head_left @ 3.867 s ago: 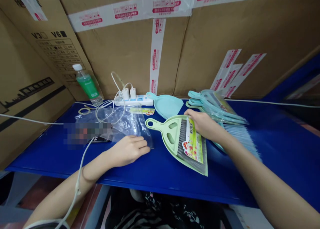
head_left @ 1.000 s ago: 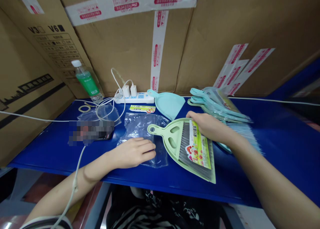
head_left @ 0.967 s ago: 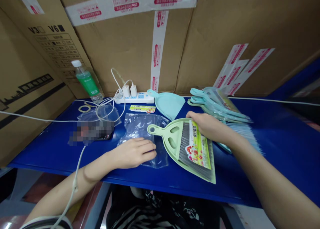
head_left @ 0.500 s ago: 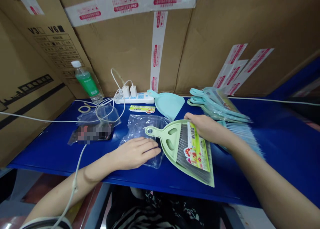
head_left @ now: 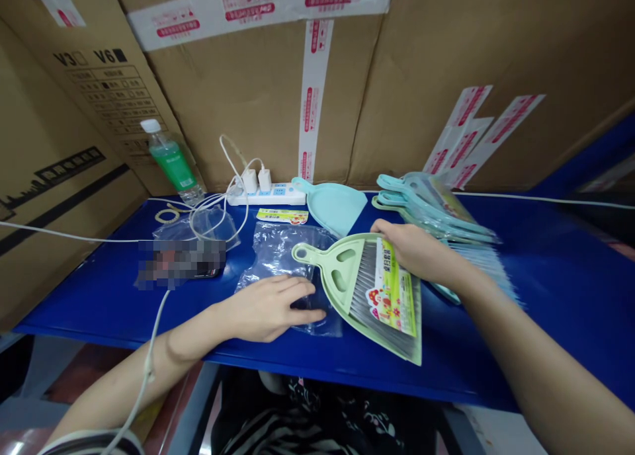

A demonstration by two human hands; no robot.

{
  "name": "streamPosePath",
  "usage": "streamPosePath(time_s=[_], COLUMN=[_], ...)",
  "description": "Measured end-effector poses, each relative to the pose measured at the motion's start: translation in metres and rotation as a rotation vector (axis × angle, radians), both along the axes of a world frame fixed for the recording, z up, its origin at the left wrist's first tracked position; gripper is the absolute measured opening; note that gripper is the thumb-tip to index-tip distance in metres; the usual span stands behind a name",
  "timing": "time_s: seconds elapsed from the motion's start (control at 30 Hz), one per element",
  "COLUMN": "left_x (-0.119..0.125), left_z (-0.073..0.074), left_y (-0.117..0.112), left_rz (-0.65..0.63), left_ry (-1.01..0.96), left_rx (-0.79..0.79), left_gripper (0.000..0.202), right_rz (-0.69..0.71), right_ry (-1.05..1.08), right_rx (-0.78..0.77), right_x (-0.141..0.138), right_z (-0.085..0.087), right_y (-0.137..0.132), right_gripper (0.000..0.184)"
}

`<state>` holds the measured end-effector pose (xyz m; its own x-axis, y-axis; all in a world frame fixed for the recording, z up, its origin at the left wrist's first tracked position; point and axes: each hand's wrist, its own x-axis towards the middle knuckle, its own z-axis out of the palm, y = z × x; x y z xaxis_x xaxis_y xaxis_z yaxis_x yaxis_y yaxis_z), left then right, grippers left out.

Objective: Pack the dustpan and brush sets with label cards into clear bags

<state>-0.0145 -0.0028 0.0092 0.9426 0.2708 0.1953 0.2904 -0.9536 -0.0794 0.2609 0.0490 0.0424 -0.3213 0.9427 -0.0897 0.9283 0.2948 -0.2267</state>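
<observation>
Item one: a pale green plastic dustpan (head_left: 342, 273) with a grey-bristled hand brush (head_left: 370, 296) nested in it and a printed paper label (head_left: 394, 296) across the bristles, lying on a blue shelf top (head_left: 99, 316), long axis running diagonally from the looped handle at upper left to the wide mouth at lower right. Nearer hand: the right hand (head_left: 417, 253), curled over the pan's upper rim, fingers draped across the top (firmness of any grasp impossible to tell from this angle). Farther hand: the left hand (head_left: 265, 309), open, flat and unclenched on a crumpled clear plastic bag (head_left: 278, 256), fingertips just beside the pan's lower edge, pan handle lying over the bag's far side. Also listed: one second clear plastic bag (head_left: 218, 227) beneath a tangle of white cable (head_left: 213, 207); one pale blue plastic dustpan (head_left: 332, 207), alone near the back; one stack of teal dustpans (head_left: 426, 200), three handles showing, full count hidden; one white power strip (head_left: 262, 195) with two white plug chargers (head_left: 256, 180); one water bottle with a green label (head_left: 171, 164); one pixelated phone (head_left: 181, 263).
</observation>
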Motion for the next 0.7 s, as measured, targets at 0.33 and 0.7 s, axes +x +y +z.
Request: streamPosePath(time_s=[0.33,0.7], left_x=[0.004,0.002], left_z=[0.002,0.003], left_y=[-0.002,-0.004], left_rz=[0.03,0.008], left_ry=[-0.141,-0.239], left_rx=[-0.008,-0.128], left_gripper=[0.03,0.032], right_rz=[0.082,0.047], right_ry=[-0.029,0.081], right_rx=[-0.05,-0.098], right_x=[-0.01,-0.023], right_z=[-0.006,-0.017], right_y=[-0.006,-0.005], right_gripper=[0.023,0.024])
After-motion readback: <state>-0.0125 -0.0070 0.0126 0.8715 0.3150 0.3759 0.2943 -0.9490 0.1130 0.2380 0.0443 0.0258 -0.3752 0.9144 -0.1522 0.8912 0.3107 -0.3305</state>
